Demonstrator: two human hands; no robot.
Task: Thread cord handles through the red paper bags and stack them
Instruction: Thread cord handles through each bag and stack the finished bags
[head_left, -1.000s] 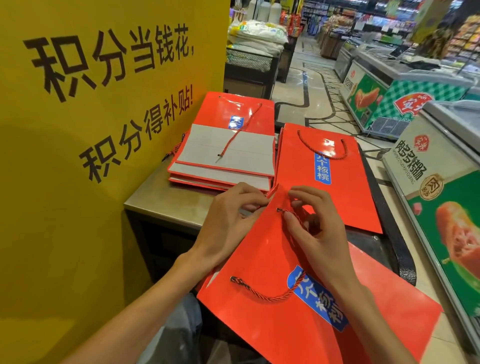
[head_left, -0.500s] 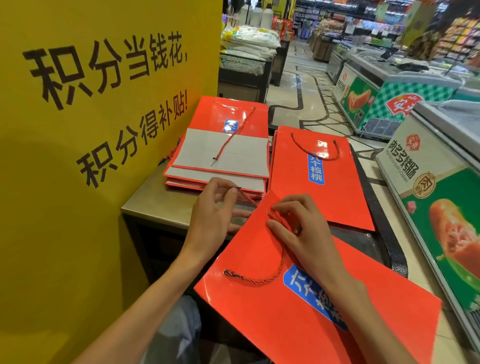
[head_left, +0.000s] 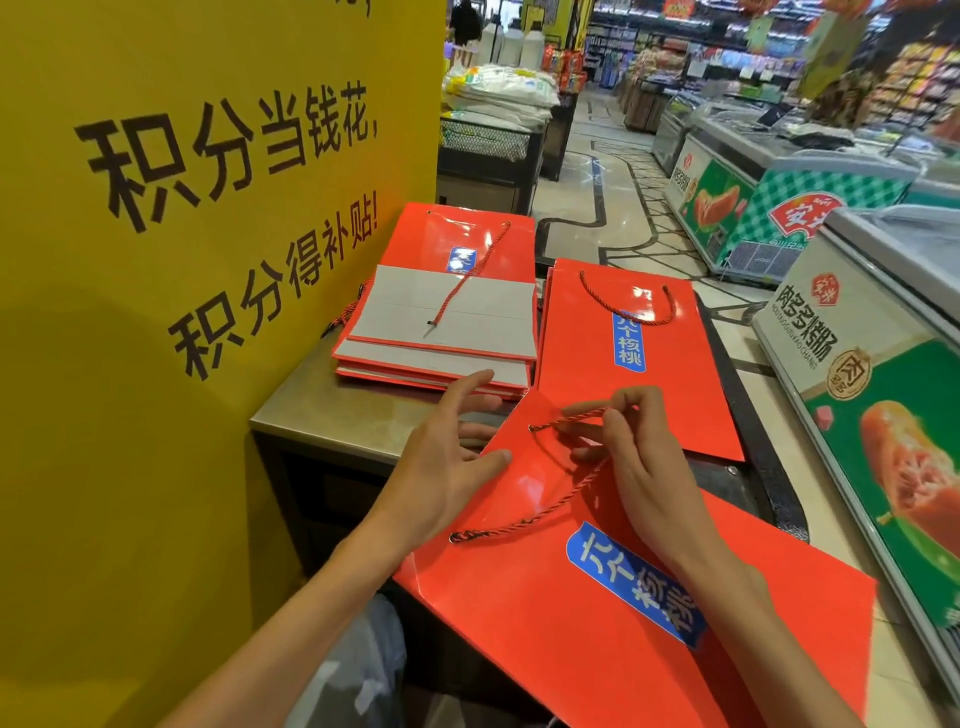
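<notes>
While the right hand (head_left: 644, 467) pinches the cord handle (head_left: 550, 504), the left hand (head_left: 447, 457) hovers with fingers spread, grasping nothing.

Both cord ends sit in the holes of the red paper bag (head_left: 597, 613) under both hands, likely being pulled snug. Its blue label reads 六个核桃. Beyond the right hand lies a finished bag (head_left: 623, 384); beyond the left, a stack (head_left: 441, 322) on the table (head_left: 311, 410).

Glossy red flat paper bag (head_left: 597, 623) bearing blue label with white characters, twisted red-and-black cord handle (head_left: 530, 519). Behind that bag, red-edged grey stack of folded bags (head_left: 441, 332). Left of it, yellow sign panel (head_left: 156, 260) lettered black.
</notes>
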